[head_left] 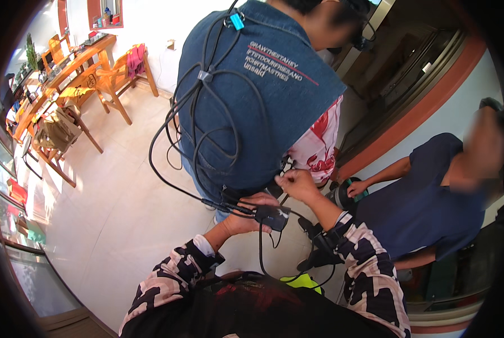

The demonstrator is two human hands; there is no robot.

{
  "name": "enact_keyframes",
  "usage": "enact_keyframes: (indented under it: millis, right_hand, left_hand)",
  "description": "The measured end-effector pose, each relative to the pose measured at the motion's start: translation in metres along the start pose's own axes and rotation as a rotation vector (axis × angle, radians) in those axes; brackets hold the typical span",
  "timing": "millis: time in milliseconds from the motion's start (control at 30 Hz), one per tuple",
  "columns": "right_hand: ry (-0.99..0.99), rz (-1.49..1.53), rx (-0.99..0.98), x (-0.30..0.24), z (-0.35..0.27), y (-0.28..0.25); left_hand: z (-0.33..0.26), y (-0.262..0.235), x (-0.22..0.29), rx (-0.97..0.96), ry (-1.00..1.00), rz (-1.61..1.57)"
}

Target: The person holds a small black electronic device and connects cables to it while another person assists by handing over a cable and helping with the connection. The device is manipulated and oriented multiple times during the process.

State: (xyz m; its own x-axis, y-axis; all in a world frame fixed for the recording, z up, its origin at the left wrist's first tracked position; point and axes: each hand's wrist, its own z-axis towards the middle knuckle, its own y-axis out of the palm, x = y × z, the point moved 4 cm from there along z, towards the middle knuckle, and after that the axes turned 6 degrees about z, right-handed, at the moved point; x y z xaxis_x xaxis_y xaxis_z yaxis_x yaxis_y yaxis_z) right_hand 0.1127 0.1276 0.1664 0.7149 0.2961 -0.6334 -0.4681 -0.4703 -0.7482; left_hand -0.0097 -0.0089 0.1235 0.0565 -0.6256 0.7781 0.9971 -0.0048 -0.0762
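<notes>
Your left hand (246, 217) gripped a small black box (272, 216) steady; your right hand (297, 185) pinched its thin cable (283, 198), lifting it clear.

Both forearms wear long sleeves in a blotchy camouflage print — black, white and dusty pink. The left sleeve (176, 270) ends in a white cuff — the right sleeve (370, 270) matches.

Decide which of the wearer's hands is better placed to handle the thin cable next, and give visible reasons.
Probably the right hand: its fingers already pinch the thin cable above the small black box. The left hand is occupied, gripping that box.
</notes>
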Motion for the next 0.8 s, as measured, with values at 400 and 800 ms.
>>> enact_keyframes:
  millis: [400,800]
  right_hand:
    - [0.11,0.908,-0.421,0.06,0.003,-0.001]
    - [-0.262,0.297,0.073,0.097,-0.018,0.027]
  left_hand:
    - [-0.012,0.003,-0.01,0.006,-0.165,0.069]
    - [-0.008,0.001,-0.002,0.009,-0.2,0.107]
